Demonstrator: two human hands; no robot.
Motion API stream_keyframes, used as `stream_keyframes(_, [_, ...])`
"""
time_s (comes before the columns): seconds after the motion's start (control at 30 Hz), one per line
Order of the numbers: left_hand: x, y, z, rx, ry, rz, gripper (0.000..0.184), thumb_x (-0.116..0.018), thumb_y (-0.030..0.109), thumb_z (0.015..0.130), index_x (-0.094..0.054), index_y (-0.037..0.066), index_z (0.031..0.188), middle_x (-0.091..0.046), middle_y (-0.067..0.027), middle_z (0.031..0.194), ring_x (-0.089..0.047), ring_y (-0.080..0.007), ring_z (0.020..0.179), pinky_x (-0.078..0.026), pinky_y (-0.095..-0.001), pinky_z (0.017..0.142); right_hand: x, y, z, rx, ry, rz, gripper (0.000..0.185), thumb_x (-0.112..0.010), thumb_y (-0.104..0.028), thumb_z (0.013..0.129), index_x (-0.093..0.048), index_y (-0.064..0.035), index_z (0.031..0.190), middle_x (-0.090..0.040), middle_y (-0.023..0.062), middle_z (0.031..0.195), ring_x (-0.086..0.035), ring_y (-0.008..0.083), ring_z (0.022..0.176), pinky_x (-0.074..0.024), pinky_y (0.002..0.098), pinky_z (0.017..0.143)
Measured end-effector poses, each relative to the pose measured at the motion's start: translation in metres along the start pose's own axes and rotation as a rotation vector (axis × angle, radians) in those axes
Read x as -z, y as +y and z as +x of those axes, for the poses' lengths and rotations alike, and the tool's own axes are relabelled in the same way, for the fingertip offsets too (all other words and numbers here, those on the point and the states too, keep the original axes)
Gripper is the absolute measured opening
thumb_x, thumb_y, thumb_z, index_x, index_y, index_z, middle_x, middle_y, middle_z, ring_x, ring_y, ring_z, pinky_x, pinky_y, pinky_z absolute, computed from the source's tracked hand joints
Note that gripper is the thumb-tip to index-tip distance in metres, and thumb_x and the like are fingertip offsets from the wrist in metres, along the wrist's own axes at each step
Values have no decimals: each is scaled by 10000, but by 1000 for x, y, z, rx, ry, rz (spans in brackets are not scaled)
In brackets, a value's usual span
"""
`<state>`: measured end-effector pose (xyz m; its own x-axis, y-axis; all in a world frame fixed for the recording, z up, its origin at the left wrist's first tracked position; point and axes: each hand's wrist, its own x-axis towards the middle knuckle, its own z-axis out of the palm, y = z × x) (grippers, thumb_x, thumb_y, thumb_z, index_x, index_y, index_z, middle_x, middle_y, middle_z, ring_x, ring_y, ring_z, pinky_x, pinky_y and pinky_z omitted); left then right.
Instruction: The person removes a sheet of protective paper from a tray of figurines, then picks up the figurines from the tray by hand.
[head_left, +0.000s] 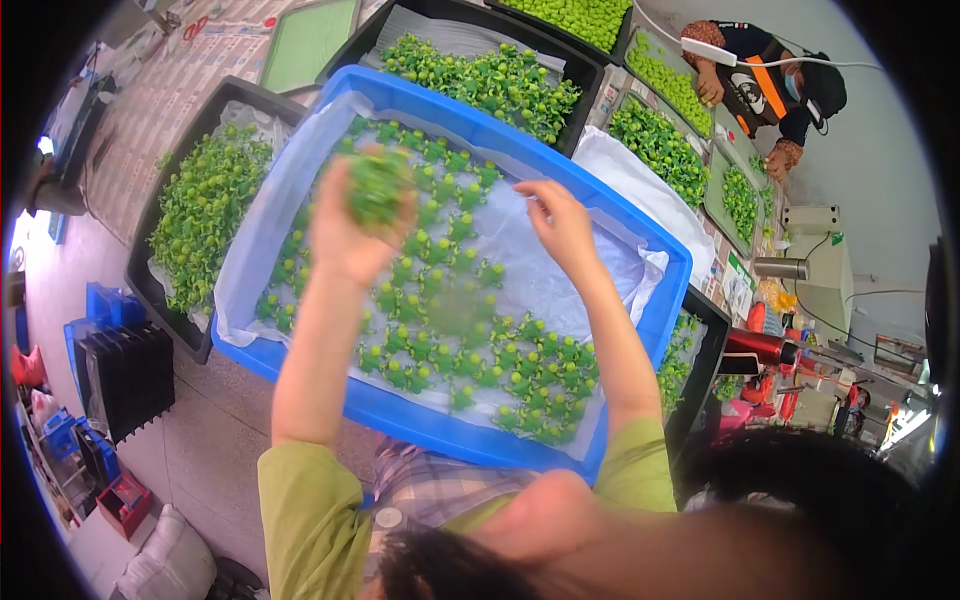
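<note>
My left hand [350,225] is raised over the left part of a blue tray [405,402], its fingers wrapped round a blurred bunch of small green pieces [380,187]. White lining paper [520,235] covers the tray's bottom. On it lie many small green leafy pieces with round light-green centres [545,375], spread loosely. Above the paper in the tray's upper right part is my right hand [560,222], its fingers bent and partly apart, with nothing visible between them.
Black trays of green pieces stand left [205,215], behind [480,85] and right [680,370] of the blue tray. Flatter trays [655,150] lie at the upper right. A person in a dark cap [765,85] works there. A white cable [830,65] crosses the top right.
</note>
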<state>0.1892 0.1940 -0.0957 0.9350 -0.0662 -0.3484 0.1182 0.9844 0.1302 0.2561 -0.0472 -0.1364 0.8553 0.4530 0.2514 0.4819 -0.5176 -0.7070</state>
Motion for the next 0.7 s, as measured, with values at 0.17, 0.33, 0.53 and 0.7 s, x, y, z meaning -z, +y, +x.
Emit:
stream_keyframes(0.17, [9, 143, 11, -656, 264, 269, 303, -538, 278, 814, -517, 52, 1015, -542, -115, 935, -517, -244, 876, -438, -427, 787, -40, 23, 24, -40, -118, -451, 315, -483, -82, 750, -497, -138, 1060, -599, 109, 788, -581, 298, 713, -462, 406, 600])
stream_keyframes(0.33, [36, 190, 5, -744, 706, 699, 600, -593, 349, 757, -352, 64, 1226, -367, -136, 1253, -316, -288, 1181, -123, -501, 991, -50, 34, 38, 19, -117, -628, 266, -515, -85, 728, -518, -130, 990, -599, 92, 763, -587, 275, 687, -469, 382, 588])
stream_keyframes(0.53, [8, 69, -4, -623, 187, 1102, 415, -518, 180, 820, -406, 80, 1207, -392, -49, 1259, -362, -160, 1162, -264, -343, 969, -44, 43, 32, 130, 18, -566, 168, -544, -98, 712, -555, -108, 879, -601, 80, 742, -591, 249, 667, -469, 362, 583])
stream_keyframes(0.7, [20, -31, 9, -26, -19, 1000, 461, -531, 175, 815, -372, 86, 1238, -418, -71, 1229, -362, -177, 1163, -271, -360, 972, -33, 25, 20, 19, 85, -393, 142, -556, -106, 695, -546, -80, 834, -596, 68, 713, -583, 205, 576, -458, 332, 523])
